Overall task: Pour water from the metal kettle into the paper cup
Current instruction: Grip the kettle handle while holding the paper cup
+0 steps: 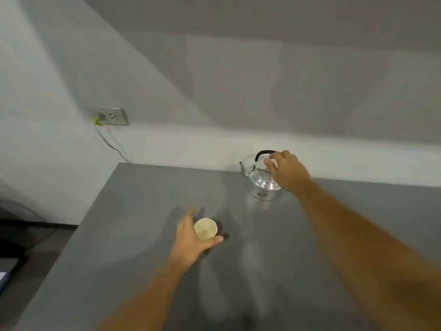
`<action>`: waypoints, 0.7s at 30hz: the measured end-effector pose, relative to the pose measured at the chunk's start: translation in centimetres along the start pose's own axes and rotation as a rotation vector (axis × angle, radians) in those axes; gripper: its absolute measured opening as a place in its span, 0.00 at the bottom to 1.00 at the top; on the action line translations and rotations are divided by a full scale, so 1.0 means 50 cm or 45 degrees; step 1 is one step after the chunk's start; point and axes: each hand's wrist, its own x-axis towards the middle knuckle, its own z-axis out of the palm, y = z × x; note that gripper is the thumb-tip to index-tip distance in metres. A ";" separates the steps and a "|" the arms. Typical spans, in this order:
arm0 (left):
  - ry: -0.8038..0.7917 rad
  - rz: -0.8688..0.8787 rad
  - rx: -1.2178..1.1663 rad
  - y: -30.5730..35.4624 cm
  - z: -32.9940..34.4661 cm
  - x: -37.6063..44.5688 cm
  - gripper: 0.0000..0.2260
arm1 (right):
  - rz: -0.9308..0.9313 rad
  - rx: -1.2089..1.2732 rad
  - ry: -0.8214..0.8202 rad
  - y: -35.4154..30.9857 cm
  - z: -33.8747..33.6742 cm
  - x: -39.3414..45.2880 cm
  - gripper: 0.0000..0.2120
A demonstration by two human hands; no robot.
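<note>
A shiny metal kettle [261, 185] with a black arched handle stands on the grey table [133, 211] near the back wall, its spout pointing left. My right hand [287, 172] hovers over its lid and the handle's right end, fingers curled and apart; a firm grip does not show. A small paper cup [205, 228] stands upright on the table nearer to me, its inside pale and seemingly dry. My left hand [191, 240] wraps around the cup's left and near side, thumb along the front.
The table's left edge runs diagonally from the back to the lower left, with a dark floor and a dark object [9, 266] beyond it. A wall socket [112, 116] with a thin cable hanging from it sits on the white wall behind.
</note>
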 end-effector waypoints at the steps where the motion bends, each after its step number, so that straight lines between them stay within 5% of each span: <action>1: 0.015 -0.002 -0.015 -0.004 0.006 0.002 0.60 | -0.001 -0.015 0.004 0.006 0.002 0.010 0.19; 13: 0.136 -0.112 -0.071 -0.072 0.057 0.029 0.33 | 0.193 0.029 -0.360 0.093 0.075 0.200 0.30; 21: 0.159 -0.126 -0.066 -0.065 0.061 0.025 0.30 | 0.248 0.113 -0.206 0.113 0.121 0.233 0.23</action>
